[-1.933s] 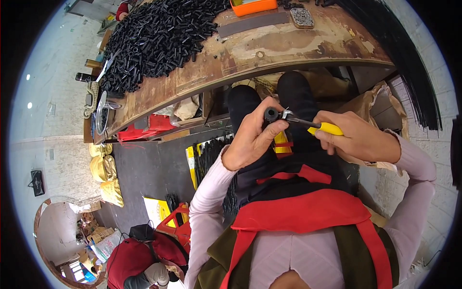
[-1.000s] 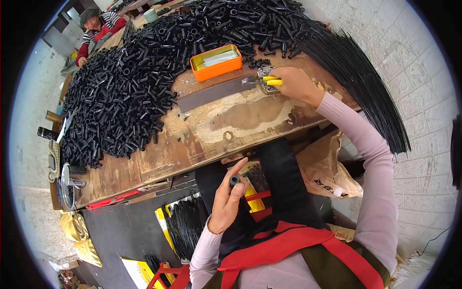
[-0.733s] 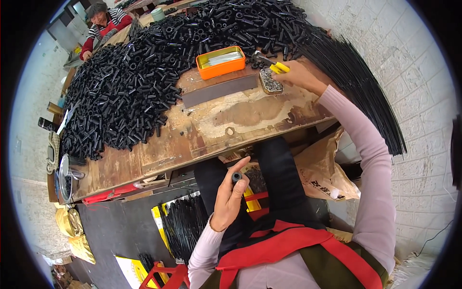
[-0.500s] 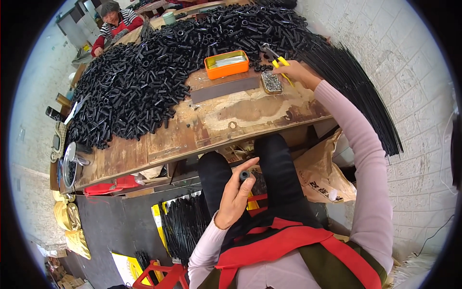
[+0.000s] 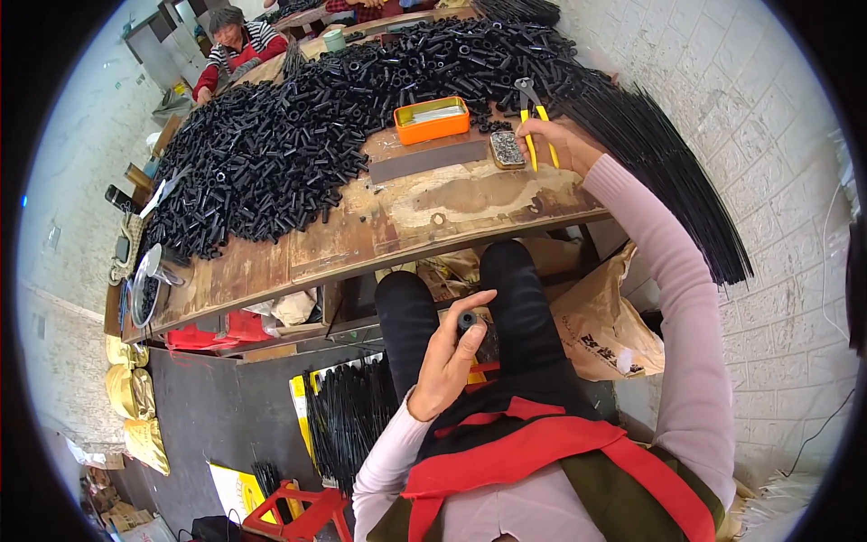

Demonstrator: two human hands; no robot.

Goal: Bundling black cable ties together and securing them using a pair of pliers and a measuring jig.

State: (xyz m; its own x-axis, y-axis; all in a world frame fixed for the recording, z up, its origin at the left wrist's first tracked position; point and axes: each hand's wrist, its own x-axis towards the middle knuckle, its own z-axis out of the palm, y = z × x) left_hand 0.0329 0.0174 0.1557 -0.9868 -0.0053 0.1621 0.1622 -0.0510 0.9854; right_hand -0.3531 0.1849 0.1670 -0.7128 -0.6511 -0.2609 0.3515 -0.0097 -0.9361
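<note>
Over my lap, my left hand [image 5: 442,370] is closed round a short black tube [image 5: 467,321], whose round open end faces up between thumb and forefinger. Across the table, my right hand [image 5: 564,146] grips pliers with yellow handles [image 5: 530,140]. Their metal jaws point away from me and the handles are spread apart. Just left of the pliers stands a small tin [image 5: 508,150] of tiny metal pieces. Farther left is an orange box [image 5: 432,132] with thin silvery strips in it. A flat grey bar [image 5: 424,163] lies in front of that box.
A large heap of black tubes [image 5: 262,163] covers the table's left and far side. Long black rods [image 5: 668,172] hang over the right edge by the white wall. A person [image 5: 237,45] sits at the far left. More rods [image 5: 348,411] and a red stool [image 5: 302,510] are below.
The pliers have turned more upright, with their handles spread wider in my right hand. My left hand still holds the tube. The whole view has shifted slightly.
</note>
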